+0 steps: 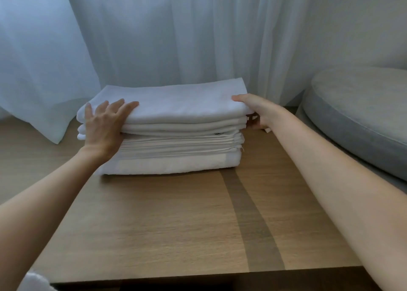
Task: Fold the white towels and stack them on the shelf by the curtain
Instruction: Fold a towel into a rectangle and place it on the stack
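Nearest, below and outside the left forearm, a scrap of white cloth [33,279] shows at the frame's corner (too little of it to say what it is). Both bare forearms reach out over the wooden shelf [176,220], whose top runs between them up to the stack of white towels [176,141].

The stack sits between the two hands, folded and squared, resting on the shelf's far part. The left hand [103,125] lies against the stack's left end, fingers spread apart and straight, fingertips laid over the edge of the top towel [176,101], palm pressed to the layers below. The right hand [257,110] is at the opposite end: thumb on top of the top towel, fingers curled in against the side lower down, so it grips the upper layers.

Just outside the right hand lies a grey cushion [356,114]. Beyond both hands, close behind the stack, hangs the sheer white curtain [176,37].
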